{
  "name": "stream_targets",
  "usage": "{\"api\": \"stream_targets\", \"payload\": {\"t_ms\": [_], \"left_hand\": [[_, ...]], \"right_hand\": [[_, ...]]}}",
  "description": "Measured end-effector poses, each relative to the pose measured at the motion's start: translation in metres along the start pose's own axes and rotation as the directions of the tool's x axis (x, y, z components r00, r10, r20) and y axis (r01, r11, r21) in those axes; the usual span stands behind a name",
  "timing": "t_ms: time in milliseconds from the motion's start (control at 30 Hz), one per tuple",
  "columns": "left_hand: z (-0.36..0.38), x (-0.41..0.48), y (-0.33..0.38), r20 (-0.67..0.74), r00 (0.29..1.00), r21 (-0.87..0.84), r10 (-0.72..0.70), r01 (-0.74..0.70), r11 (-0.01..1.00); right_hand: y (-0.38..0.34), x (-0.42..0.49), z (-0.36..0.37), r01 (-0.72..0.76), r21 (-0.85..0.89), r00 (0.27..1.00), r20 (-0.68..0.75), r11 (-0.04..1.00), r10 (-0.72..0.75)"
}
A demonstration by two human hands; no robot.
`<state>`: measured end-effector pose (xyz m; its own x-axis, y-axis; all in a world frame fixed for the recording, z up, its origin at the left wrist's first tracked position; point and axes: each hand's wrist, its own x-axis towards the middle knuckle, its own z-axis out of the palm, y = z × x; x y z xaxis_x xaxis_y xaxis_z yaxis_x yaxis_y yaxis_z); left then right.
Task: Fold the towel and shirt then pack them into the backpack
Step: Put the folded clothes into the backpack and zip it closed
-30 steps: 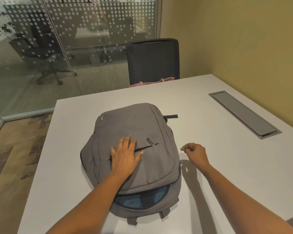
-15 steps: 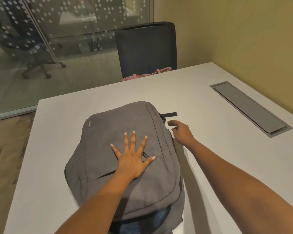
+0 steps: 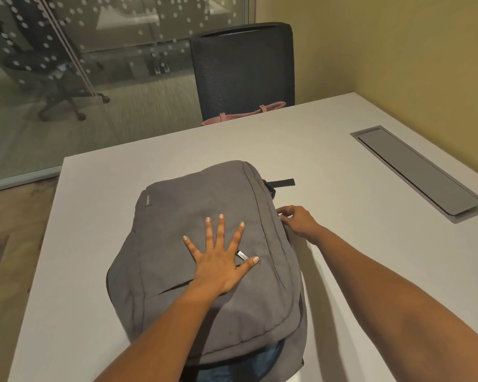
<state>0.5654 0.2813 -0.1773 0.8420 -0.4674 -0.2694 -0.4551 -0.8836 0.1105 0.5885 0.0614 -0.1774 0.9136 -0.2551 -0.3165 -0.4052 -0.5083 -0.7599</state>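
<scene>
Moved: right hand (image 3: pixel 297 220) now brought to the backpack (image 3: pixel 204 260) side, fingers curled, grip unclear.
Left hand (image 3: pixel 218 257): pressed flat, fingers spread.
Backpack axis: laid lengthwise away across the worktop (image 3: pixel 329 150).

Small tag on backpack (image 3: pixel 204 244) upper left corner: lettering too small to read.

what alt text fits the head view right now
A left hand presses flat, fingers spread, on a grey backpack lying on a white table, while the right hand pinches at its right edge. A black chair stands beyond.
</scene>
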Motion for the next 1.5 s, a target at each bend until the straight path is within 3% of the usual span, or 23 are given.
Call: {"api": "stream_targets", "payload": {"t_ms": [100,300,500,567,700,767,1000,1500], "left_hand": [[-0.002,-0.003,0.0,0.014,1.0,-0.004,-0.002,0.002,1.0],[-0.004,-0.005,0.001,0.012,1.0,-0.005,-0.005,0.005,1.0],[-0.005,-0.004,0.0,0.01,1.0,-0.006,-0.007,0.007,1.0],[-0.005,-0.004,-0.001,0.012,1.0,-0.007,-0.006,0.006,1.0],[-0.004,-0.003,-0.001,0.013,1.0,-0.009,-0.007,0.007,1.0],[-0.004,-0.002,-0.001,0.009,1.0,-0.014,-0.011,0.011,1.0],[-0.006,0.001,-0.001,0.016,1.0,-0.024,-0.022,0.022,0.999],[-0.018,-0.005,0.002,0.063,0.996,0.022,-0.059,0.058,0.998]], "right_hand": [[0.001,0.001,0.006,-0.056,0.097,0.997,-0.04,0.994,0.06],[0.003,0.008,0.008,-0.095,0.07,0.995,-0.014,0.993,0.096],[0.004,0.01,0.001,-0.101,0.156,0.991,-0.07,0.983,0.113],[0.007,0.01,-0.003,-0.068,0.089,0.986,-0.144,0.994,0.08],[0.016,0.006,-0.005,-0.045,-0.242,0.952,-0.305,0.969,-0.032],[0.018,0.0,-0.002,-0.029,-0.3,0.934,-0.347,0.954,-0.081],[0.027,-0.032,0.007,0.009,-0.406,0.896,-0.402,0.914,-0.187],[0.067,-0.152,0.031,-0.028,-0.388,0.883,-0.441,0.921,-0.159]]}}
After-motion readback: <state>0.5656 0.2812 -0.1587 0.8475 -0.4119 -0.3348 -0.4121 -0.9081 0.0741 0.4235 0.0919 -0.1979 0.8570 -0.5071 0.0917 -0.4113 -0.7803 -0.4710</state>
